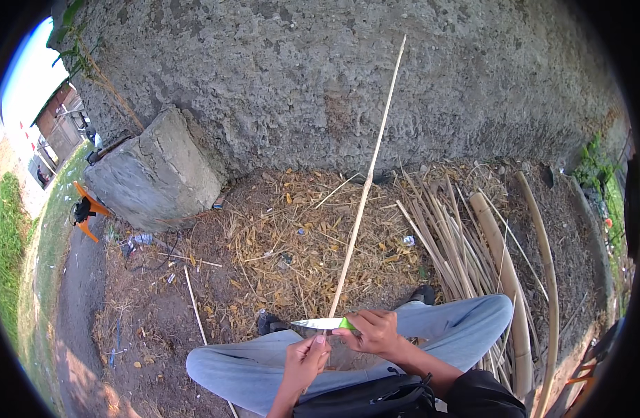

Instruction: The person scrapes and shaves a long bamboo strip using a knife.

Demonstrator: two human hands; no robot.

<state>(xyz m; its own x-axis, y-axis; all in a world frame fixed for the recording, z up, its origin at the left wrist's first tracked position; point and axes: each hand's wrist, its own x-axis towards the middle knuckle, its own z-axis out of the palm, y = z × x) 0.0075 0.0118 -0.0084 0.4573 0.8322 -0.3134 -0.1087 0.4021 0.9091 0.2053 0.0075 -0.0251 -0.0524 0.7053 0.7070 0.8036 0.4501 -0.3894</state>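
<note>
The right hand (pixel 377 333) has its grip closed around the green handle of a knife (pixel 325 323), whose pale blade points left across the person's lap. The left hand (pixel 306 359) pinches the near end of a long thin bamboo strip (pixel 367 182) just below the blade, fingers closed on it. The strip runs up and away over straw litter (pixel 292 230) toward a rough concrete wall (pixel 320 76). A bundle of split bamboo (pixel 445 237) lies to the right.

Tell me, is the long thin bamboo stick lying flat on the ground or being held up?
Held up. The bamboo stick slants up from the left hand, its tip against the wall, knife laid across its base.
</note>
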